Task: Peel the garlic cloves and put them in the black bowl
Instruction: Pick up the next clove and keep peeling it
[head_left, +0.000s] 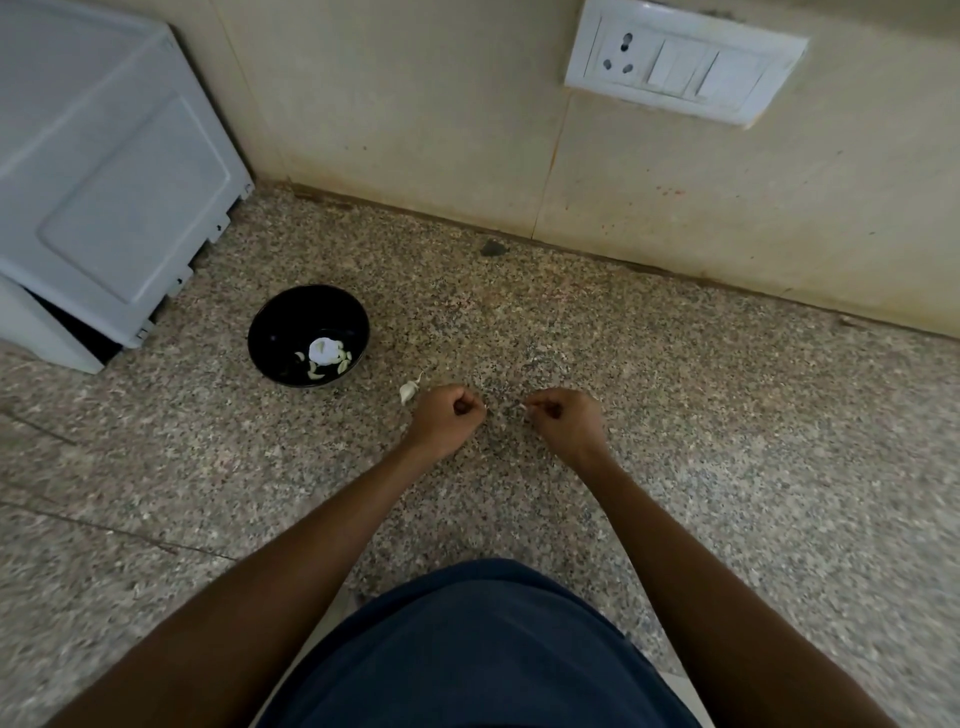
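Note:
A black bowl (308, 335) stands on the speckled stone counter (675, 415), left of my hands. Several peeled garlic cloves (326, 356) lie in it. One loose garlic piece (408, 391) with white skin lies on the counter between the bowl and my left hand. My left hand (448, 415) has its fingers curled tight; what it holds is hidden. My right hand (563, 418) is also curled, and a small pale scrap, skin or clove (523, 408), shows at its fingertips. The hands are a short gap apart.
A white appliance (104, 171) stands at the back left, close behind the bowl. A tiled wall (415, 104) with a white switch plate (683, 62) runs along the back. Small bits of garlic skin lie on the counter near my hands.

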